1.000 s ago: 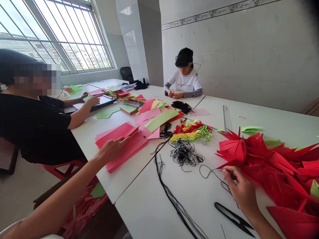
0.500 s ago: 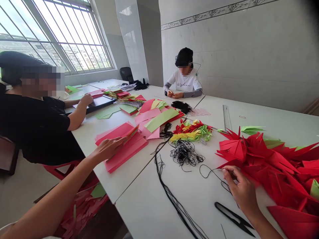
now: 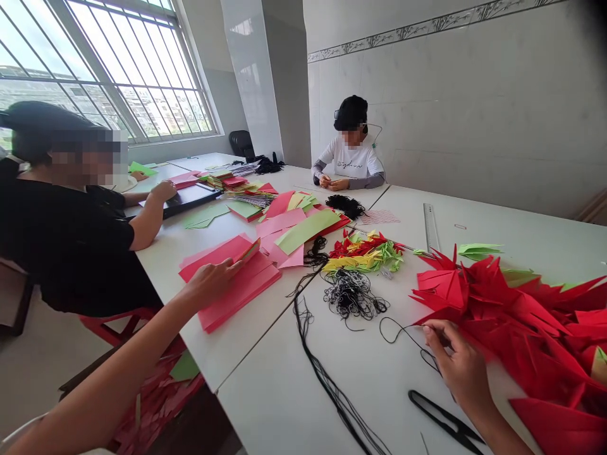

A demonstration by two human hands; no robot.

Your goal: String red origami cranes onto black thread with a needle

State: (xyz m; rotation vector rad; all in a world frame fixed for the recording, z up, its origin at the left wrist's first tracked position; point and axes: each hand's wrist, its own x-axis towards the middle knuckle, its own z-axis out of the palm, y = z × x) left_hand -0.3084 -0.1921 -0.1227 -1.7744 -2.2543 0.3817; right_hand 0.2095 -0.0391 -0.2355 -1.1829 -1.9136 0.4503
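Note:
My left hand (image 3: 211,283) reaches over the stack of pink-red paper sheets (image 3: 241,297). Its fingers close on the near end of a narrow folded paper piece (image 3: 250,251), with orange and green edges. On the right, my right hand (image 3: 458,354) pinches a black thread (image 3: 393,333) between thumb and forefinger, with a loop of it lying on the table. Whether a needle is in that pinch is too small to tell. Beside this hand spreads a heap of red folded paper pieces (image 3: 516,322). Black thread snips (image 3: 443,420) lie just below it.
Tangled black-and-white thread (image 3: 353,294), long black cords (image 3: 327,379) and small red, yellow and green folded pieces (image 3: 367,249) lie mid-table. A clear ruler (image 3: 431,227) is farther back. One person (image 3: 71,215) sits at left, another (image 3: 348,158) across.
My left hand has drawn back slightly to the left, and the folded paper piece has shifted a little with it. My right hand keeps its pinch, almost still.

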